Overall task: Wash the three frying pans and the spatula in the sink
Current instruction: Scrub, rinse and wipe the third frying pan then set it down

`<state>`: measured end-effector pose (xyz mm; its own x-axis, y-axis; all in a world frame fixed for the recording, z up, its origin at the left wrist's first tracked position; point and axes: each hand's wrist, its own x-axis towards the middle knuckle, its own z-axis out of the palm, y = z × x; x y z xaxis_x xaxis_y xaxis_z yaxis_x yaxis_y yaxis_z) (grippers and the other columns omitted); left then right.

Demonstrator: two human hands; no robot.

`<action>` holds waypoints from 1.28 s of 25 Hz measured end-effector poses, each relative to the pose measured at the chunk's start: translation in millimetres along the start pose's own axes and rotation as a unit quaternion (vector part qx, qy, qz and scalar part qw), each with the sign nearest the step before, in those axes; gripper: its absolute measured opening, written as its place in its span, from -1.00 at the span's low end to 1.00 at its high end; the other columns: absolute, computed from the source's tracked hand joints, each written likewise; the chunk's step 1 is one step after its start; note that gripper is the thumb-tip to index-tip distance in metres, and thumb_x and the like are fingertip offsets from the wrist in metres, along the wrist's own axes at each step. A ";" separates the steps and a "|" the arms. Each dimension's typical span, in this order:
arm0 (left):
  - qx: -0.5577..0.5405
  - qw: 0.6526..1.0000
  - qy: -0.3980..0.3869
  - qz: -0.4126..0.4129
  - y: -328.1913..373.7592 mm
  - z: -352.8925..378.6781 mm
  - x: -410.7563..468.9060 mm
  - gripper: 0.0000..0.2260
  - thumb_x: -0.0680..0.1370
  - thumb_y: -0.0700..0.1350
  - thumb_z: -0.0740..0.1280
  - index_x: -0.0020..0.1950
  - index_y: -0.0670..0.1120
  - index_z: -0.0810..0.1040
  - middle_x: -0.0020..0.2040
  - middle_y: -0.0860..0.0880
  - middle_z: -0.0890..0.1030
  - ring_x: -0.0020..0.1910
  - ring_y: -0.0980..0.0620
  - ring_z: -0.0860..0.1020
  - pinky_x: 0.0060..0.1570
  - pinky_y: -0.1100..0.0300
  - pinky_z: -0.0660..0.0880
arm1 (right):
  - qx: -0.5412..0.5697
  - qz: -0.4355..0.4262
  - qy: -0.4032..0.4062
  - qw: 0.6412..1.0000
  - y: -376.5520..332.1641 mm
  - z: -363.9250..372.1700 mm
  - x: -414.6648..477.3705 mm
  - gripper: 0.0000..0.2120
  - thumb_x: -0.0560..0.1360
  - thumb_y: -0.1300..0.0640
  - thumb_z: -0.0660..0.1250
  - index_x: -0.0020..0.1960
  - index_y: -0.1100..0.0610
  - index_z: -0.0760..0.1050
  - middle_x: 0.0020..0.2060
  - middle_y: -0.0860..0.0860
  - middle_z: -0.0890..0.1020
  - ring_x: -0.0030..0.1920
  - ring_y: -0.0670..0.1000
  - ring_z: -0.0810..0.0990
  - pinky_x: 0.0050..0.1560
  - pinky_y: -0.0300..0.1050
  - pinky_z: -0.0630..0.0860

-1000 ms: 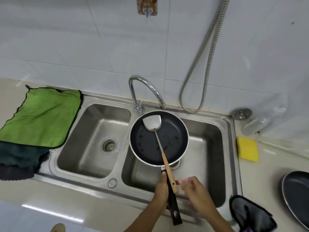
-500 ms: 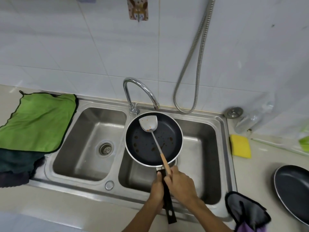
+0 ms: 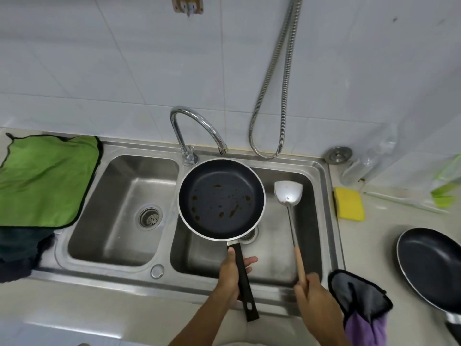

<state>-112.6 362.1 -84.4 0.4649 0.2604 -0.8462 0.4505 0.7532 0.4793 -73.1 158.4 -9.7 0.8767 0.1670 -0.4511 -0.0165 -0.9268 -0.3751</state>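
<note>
The spatula [image 3: 288,193] has been lifted out of the frying pan [image 3: 222,199], where it lay half a second ago, and is now held just beside it over the right basin of the sink [image 3: 104,278]. The two are thus separated for washing, though no water is seen at the tap [image 3: 188,157]. The spatula's long axis runs near to far, with the blade pointed at the wall and the wooden handle gripped by the right hand [image 3: 313,293]. The pan's handle points back toward the person and is clasped by the left hand [image 3: 229,278]. A second pan [image 3: 429,268] lies on the desk [image 3: 374,245].

Left basin [image 3: 119,208] open; faucet [image 3: 197,126] behind pan [image 3: 222,198]
</note>
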 end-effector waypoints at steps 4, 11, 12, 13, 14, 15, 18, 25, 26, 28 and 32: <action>0.003 1.000 0.002 0.001 -4.4 0.1 3.9 -0.54 0.75 0.14 0.00 0.17 -0.23 0.43 -0.02 -0.22 0.77 0.13 -0.12 0.66 0.44 -0.01 0.44 | 0.003 0.014 -0.024 1.000 -9.1 15.7 31.7 -0.78 0.64 -0.01 0.19 -0.02 0.14 0.31 -0.24 0.06 0.52 -0.22 0.17 0.53 -0.23 0.02 0.39; 0.005 1.000 0.008 -0.001 -6.9 -0.3 5.4 -0.56 0.75 0.16 0.02 0.18 -0.19 0.47 -0.01 -0.20 0.77 0.19 -0.16 0.64 0.50 -0.07 0.39 | -0.014 0.041 -0.038 0.998 -15.0 34.1 78.4 -0.77 0.62 -0.02 0.19 -0.01 0.16 0.31 -0.09 0.16 0.63 -0.12 0.20 0.65 -0.19 -0.02 0.52; 0.005 1.000 0.008 -0.002 -6.5 -0.1 5.4 -0.55 0.75 0.16 0.02 0.18 -0.18 0.48 -0.01 -0.20 0.77 0.21 -0.16 0.64 0.50 -0.07 0.39 | -0.012 0.042 -0.040 0.998 -13.5 35.6 81.0 -0.77 0.62 -0.02 0.19 -0.01 0.16 0.31 -0.10 0.15 0.62 -0.13 0.20 0.64 -0.19 -0.04 0.50; 0.004 1.000 0.006 -0.002 -6.4 -0.1 5.0 -0.55 0.75 0.16 0.02 0.18 -0.19 0.48 -0.01 -0.20 0.77 0.22 -0.17 0.63 0.50 -0.07 0.39 | -0.010 0.042 -0.041 0.998 -12.4 36.2 82.0 -0.77 0.62 -0.01 0.20 -0.01 0.17 0.31 -0.13 0.14 0.60 -0.15 0.19 0.62 -0.20 -0.05 0.49; 0.004 1.000 0.006 -0.001 -6.3 0.1 4.1 -0.55 0.75 0.16 0.02 0.19 -0.20 0.47 -0.01 -0.21 0.77 0.22 -0.17 0.63 0.50 -0.07 0.39 | -0.005 0.042 -0.042 0.998 -10.7 37.5 83.2 -0.77 0.62 -0.01 0.20 0.00 0.17 0.31 -0.14 0.13 0.58 -0.17 0.17 0.60 -0.20 -0.06 0.49; 0.005 1.000 0.007 0.000 -6.2 0.0 3.0 -0.55 0.75 0.15 0.02 0.20 -0.20 0.47 -0.01 -0.21 0.77 0.22 -0.17 0.63 0.49 -0.07 0.40 | -0.002 0.043 -0.042 0.998 -9.4 38.9 84.4 -0.76 0.62 -0.01 0.21 0.01 0.18 0.32 -0.15 0.12 0.57 -0.18 0.17 0.60 -0.20 -0.06 0.49; 0.015 1.000 0.011 -0.006 -5.2 -0.1 0.4 -0.54 0.75 0.16 0.02 0.14 -0.17 0.52 0.00 -0.18 0.77 0.23 -0.17 0.63 0.50 -0.07 0.39 | 0.008 0.052 -0.047 0.998 -5.8 42.0 88.0 -0.72 0.62 -0.03 0.24 0.06 0.21 0.38 -0.15 0.11 0.56 -0.19 0.14 0.61 -0.21 -0.07 0.51; 0.013 1.000 0.001 0.009 -5.7 -0.5 3.4 -0.56 0.76 0.12 0.02 0.25 -0.23 0.46 0.00 -0.23 0.76 0.20 -0.15 0.65 0.44 -0.05 0.46 | -0.079 -0.052 0.053 0.994 -15.2 38.4 78.1 -0.70 0.59 0.01 0.31 0.21 0.17 0.41 0.06 0.15 0.56 -0.01 0.13 0.56 -0.07 0.00 0.58; 0.012 1.000 -0.002 0.008 -5.4 0.1 3.4 -0.53 0.75 0.12 0.03 0.28 -0.25 0.47 0.02 -0.22 0.76 0.20 -0.14 0.65 0.45 -0.04 0.45 | -0.046 -0.103 0.066 0.991 -25.3 39.1 70.1 -0.75 0.60 0.00 0.30 0.19 0.12 0.43 0.03 0.09 0.56 -0.02 0.07 0.57 -0.07 -0.03 0.61; 0.022 1.000 0.006 0.000 -3.9 0.8 0.7 -0.48 0.75 0.14 0.05 0.30 -0.27 0.54 0.02 -0.20 0.76 0.16 -0.15 0.66 0.37 -0.03 0.50 | 0.083 -0.137 -0.025 0.987 -50.6 45.3 50.2 -0.86 0.65 -0.06 0.23 0.10 -0.01 0.43 -0.08 -0.06 0.61 -0.12 -0.09 0.61 -0.11 -0.14 0.62; 0.059 0.997 0.050 -0.025 5.3 5.1 -7.2 -0.48 0.74 0.15 0.08 0.13 -0.22 0.67 -0.03 -0.24 0.76 0.02 -0.20 0.72 -0.08 0.04 0.63 | 0.236 -0.069 -0.198 0.949 -77.4 69.2 30.4 -0.78 0.69 -0.12 0.08 0.20 -0.06 0.41 -0.07 -0.06 0.66 -0.09 -0.12 0.66 -0.08 -0.22 0.60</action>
<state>-109.6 361.1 -74.5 0.3632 0.2881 -0.8861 0.5607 0.6919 0.4548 -78.4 258.4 -50.4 0.6389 0.4752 -0.6050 -0.2107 -0.6482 -0.7317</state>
